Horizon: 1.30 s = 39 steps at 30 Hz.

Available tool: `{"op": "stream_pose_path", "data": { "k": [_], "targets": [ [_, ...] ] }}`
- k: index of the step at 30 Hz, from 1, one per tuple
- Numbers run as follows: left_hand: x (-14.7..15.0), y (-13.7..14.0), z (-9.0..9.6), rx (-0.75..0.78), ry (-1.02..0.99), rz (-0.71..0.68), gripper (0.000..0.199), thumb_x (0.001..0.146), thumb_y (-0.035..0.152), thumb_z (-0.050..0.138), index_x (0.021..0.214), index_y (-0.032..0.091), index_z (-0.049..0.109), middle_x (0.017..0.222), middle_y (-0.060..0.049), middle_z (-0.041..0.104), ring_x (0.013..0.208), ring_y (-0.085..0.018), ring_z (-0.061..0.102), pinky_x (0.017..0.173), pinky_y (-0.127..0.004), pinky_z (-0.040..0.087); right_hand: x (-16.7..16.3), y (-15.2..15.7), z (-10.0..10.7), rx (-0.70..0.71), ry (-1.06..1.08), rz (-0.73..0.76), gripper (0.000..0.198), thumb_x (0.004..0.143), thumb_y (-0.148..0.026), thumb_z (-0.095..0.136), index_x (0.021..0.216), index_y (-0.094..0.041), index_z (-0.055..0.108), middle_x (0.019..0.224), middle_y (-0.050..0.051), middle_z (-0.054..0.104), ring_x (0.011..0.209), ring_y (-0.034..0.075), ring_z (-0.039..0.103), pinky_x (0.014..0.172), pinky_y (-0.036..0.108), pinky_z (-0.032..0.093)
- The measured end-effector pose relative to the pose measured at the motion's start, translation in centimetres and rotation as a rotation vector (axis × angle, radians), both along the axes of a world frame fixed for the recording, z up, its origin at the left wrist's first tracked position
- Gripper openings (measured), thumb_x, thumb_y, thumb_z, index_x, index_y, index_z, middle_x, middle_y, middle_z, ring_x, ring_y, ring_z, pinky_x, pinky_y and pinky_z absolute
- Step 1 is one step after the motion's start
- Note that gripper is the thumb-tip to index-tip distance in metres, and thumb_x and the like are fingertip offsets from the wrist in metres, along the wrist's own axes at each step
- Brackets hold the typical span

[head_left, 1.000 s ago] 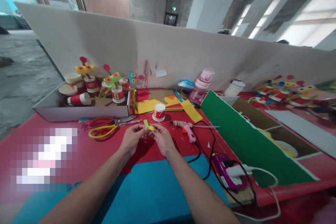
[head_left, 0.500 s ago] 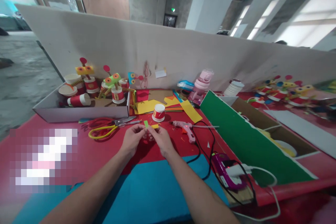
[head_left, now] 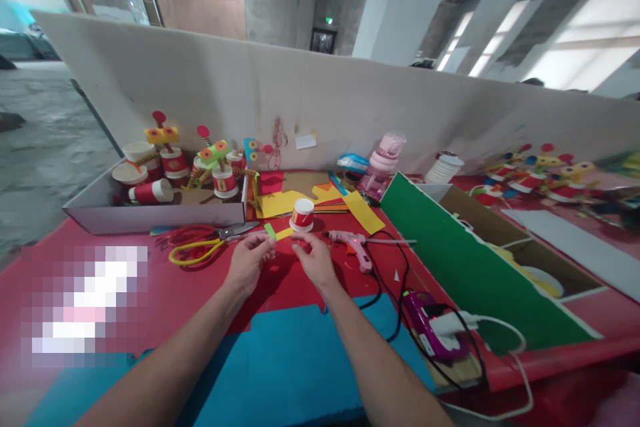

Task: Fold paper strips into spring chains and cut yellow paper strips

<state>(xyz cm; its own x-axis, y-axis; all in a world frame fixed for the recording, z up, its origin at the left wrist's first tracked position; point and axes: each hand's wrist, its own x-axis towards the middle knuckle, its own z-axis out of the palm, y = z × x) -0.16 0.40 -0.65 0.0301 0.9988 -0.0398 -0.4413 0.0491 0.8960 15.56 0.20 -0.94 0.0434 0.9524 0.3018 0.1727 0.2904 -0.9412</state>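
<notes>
My left hand pinches two crossed paper strips, a short green strip and a yellow strip, between thumb and fingers. Just right of the yellow strip's end is my right hand, thumb and forefinger apart with nothing seen between them. Directly beyond the hands stands a small red and white paper cup, resting on a wider white rim. A pink glue gun lies to the right of my right hand, a glue stick out of its back. Yellow-handled scissors lie to the left.
A white box at the back left holds several paper-cup figures. Yellow paper sheets lie behind the cup. At the right are a green-sided box and a purple power socket with cables. Blue sheets cover the near edge.
My hands have moved apart. The right thumb and forefinger have come off the strips, which stay in my left hand. More of the yellow strip shows, and the green one tilts left.
</notes>
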Motion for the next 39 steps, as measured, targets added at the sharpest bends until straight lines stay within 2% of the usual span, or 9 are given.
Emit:
{"op": "stream_pose_path", "data": {
  "k": [2, 5, 8, 11, 20, 27, 33, 35, 39],
  "targets": [
    [0.2, -0.3, 0.2, -0.029, -0.008, -0.061, 0.024, 0.064, 0.03, 0.078, 0.073, 0.015, 0.062, 0.058, 0.004, 0.058, 0.052, -0.006, 0.05, 0.051, -0.018, 0.036, -0.6, 0.0, -0.3, -0.109, 0.127, 0.052, 0.014, 0.076, -0.031, 0.063, 0.084, -0.022, 0.069, 0.082, 0.002, 0.07, 0.08, 0.02, 0.062, 0.079, 0.034, 0.047],
    [0.3, -0.6, 0.4, -0.031, -0.016, -0.139, 0.024, 0.064, 0.029, 0.079, 0.071, 0.014, 0.062, 0.059, 0.003, 0.058, 0.051, -0.006, 0.05, 0.051, -0.017, 0.037, -1.5, -0.2, -0.4, -0.269, 0.357, 0.123, 0.021, 0.071, -0.038, 0.068, 0.081, -0.02, 0.068, 0.067, -0.001, 0.064, 0.059, 0.014, 0.056, 0.061, 0.027, 0.046],
    [0.3, -0.7, 0.6, -0.027, -0.017, -0.152, 0.024, 0.064, 0.029, 0.079, 0.071, 0.014, 0.062, 0.059, 0.002, 0.059, 0.052, -0.007, 0.051, 0.052, -0.018, 0.039, -2.1, -0.4, -0.3, -0.337, 0.557, 0.195, 0.027, 0.064, -0.038, 0.075, 0.082, -0.019, 0.069, 0.064, -0.002, 0.062, 0.056, 0.01, 0.053, 0.058, 0.024, 0.045],
    [0.4, -0.7, 0.7, -0.054, 0.011, -0.136, 0.026, 0.062, 0.03, 0.08, 0.071, 0.013, 0.062, 0.059, 0.001, 0.06, 0.052, -0.008, 0.052, 0.051, -0.019, 0.04, -2.4, -0.4, -0.2, -0.363, 0.655, 0.215, 0.031, 0.061, -0.037, 0.079, 0.084, -0.018, 0.07, 0.066, -0.002, 0.063, 0.057, 0.009, 0.053, 0.061, 0.023, 0.045],
    [0.6, -0.7, 0.3, -0.046, 0.059, -0.089, 0.026, 0.059, 0.03, 0.081, 0.072, 0.013, 0.065, 0.058, 0.001, 0.06, 0.049, -0.008, 0.05, 0.05, -0.02, 0.041, -2.4, -0.7, -0.3, -0.319, 0.51, 0.142, 0.029, 0.066, -0.038, 0.076, 0.088, -0.018, 0.07, 0.075, 0.001, 0.069, 0.065, 0.014, 0.062, 0.068, 0.029, 0.051],
    [0.5, -0.6, 0.2, -0.039, 0.104, -0.087, 0.024, 0.058, 0.03, 0.08, 0.072, 0.014, 0.068, 0.055, 0.001, 0.061, 0.048, -0.008, 0.05, 0.049, -0.02, 0.041, -2.1, -0.6, 0.1, -0.223, 0.289, 0.048, 0.026, 0.069, -0.038, 0.072, 0.087, -0.019, 0.071, 0.074, 0.003, 0.071, 0.066, 0.019, 0.065, 0.065, 0.032, 0.052],
    [0.8, -0.8, 0.5, -0.081, -0.041, -0.149, 0.035, 0.071, 0.046, 0.071, 0.081, 0.013, 0.069, 0.066, -0.003, 0.065, 0.057, -0.011, 0.056, 0.057, -0.022, 0.045, -2.0, -0.9, 0.3, -0.118, 0.235, -0.056, 0.022, 0.076, -0.038, 0.067, 0.086, -0.019, 0.069, 0.073, 0.003, 0.07, 0.066, 0.018, 0.063, 0.063, 0.029, 0.051],
    [0.8, -1.0, 0.7, -0.044, -0.013, -0.166, 0.036, 0.073, 0.048, 0.068, 0.084, 0.014, 0.069, 0.068, -0.003, 0.065, 0.058, -0.011, 0.056, 0.059, -0.023, 0.046, -2.0, -1.0, 0.3, -0.107, 0.247, -0.071, 0.022, 0.077, -0.039, 0.066, 0.085, -0.019, 0.068, 0.074, 0.003, 0.069, 0.066, 0.018, 0.063, 0.063, 0.029, 0.051],
    [0.6, -1.0, 0.8, 0.07, 0.146, -0.116, 0.027, 0.067, 0.036, 0.076, 0.081, 0.015, 0.068, 0.063, 0.0, 0.063, 0.057, -0.01, 0.054, 0.057, -0.021, 0.044, -2.2, -1.0, 0.3, -0.136, 0.276, -0.026, 0.022, 0.075, -0.039, 0.068, 0.083, -0.019, 0.067, 0.074, 0.002, 0.069, 0.068, 0.018, 0.063, 0.064, 0.029, 0.051]
  ]
}}
